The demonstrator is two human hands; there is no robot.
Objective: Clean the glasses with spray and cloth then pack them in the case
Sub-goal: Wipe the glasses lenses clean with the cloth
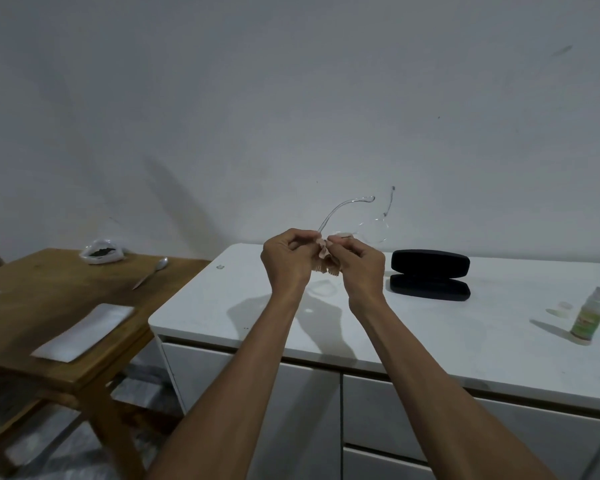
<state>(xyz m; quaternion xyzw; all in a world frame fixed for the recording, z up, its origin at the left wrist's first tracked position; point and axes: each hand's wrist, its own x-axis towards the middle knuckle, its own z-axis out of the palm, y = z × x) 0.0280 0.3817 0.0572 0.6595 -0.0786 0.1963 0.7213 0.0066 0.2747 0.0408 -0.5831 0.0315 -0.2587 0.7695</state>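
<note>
White cabinet top (430, 344) carries open black case (430, 275), spray bottle (590, 315)

Bare white counter (257, 317) under the raised hands, open case (430, 275) to their right, spray bottle (589, 318) farther right

Spoon (152, 272), white sheet (84, 332), perhaps a bag (101, 251), on wooden table (49, 292)

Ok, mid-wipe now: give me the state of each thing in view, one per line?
glasses: held up above the counter, temples unfolded
cloth: bunched, pinched between both hands against the glasses
left hand: pinches cloth and glasses
right hand: pinches cloth and glasses
case: open, empty, on the white counter
spray bottle: upright, its cap lying beside it
</note>
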